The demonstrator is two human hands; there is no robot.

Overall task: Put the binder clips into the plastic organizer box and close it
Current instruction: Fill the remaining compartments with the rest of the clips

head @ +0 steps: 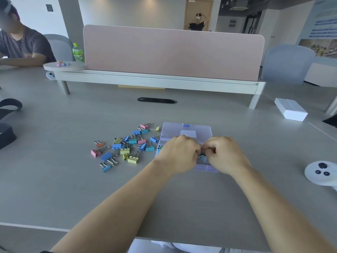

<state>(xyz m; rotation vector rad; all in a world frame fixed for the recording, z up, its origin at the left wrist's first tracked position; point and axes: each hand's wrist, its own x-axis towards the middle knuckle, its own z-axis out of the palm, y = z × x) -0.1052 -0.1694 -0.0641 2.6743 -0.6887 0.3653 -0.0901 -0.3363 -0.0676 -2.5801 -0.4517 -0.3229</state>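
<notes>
A clear purple-tinted plastic organizer box [186,129] lies open on the grey table, its lid flat behind the tray. Both hands hover over the tray. My left hand [179,155] and my right hand [225,155] meet fingertip to fingertip and together pinch a light blue binder clip [202,157] just above a compartment. A pile of several coloured binder clips [127,146] in blue, yellow, pink and teal lies loose on the table to the left of the box. My hands hide most of the tray's inside.
A white controller [321,172] lies at the right edge. A white box [290,111] sits at the back right. A pink divider screen [173,52] on a low shelf crosses the table's back. A person sits at the far left.
</notes>
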